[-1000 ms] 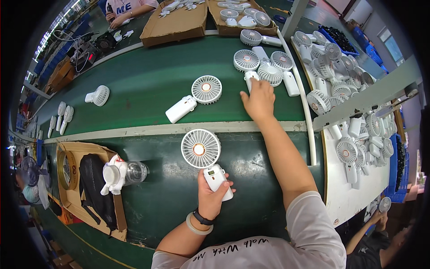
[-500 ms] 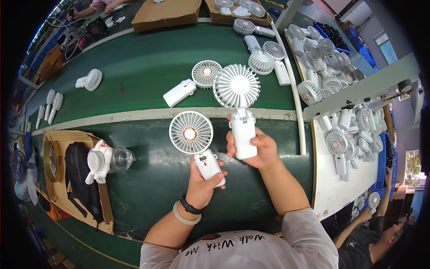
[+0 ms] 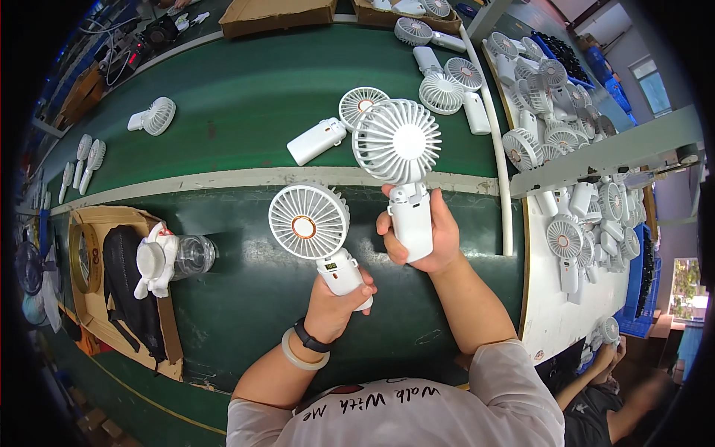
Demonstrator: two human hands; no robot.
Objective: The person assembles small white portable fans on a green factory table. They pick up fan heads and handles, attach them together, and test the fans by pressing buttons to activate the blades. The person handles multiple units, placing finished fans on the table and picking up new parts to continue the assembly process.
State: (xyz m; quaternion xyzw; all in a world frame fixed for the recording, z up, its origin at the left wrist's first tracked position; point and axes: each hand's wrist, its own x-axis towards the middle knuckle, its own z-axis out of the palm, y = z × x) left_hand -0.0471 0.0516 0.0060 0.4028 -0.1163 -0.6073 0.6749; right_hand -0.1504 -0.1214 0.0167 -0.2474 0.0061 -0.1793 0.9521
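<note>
My left hand point(image 3: 333, 302) is closed round the white handle of a handheld fan point(image 3: 304, 226). Its round grille with an orange-ringed centre faces up, and a small dark display shows on the handle. In my right hand point(image 3: 439, 237) is a second white handheld fan point(image 3: 406, 141), held upright by its handle with the back of its slatted head toward me. The two fans are apart, side by side above the dark green bench. Just behind the right one, a third fan point(image 3: 316, 141) lies on the green belt, its head partly covered.
More white fans point(image 3: 442, 93) lie at the belt's far right, and a big pile point(image 3: 566, 238) covers the white side table. On my left, a cardboard tray point(image 3: 175, 350) holds a black pouch and tape roll beside a clear bottle point(image 3: 195, 255). A co-worker point(image 3: 596, 406) sits at lower right.
The left fan has turned and tilted, now showing the side of its head. My right hand's grip has shifted, with fingers now behind the handle. The co-worker has lowered an arm.
</note>
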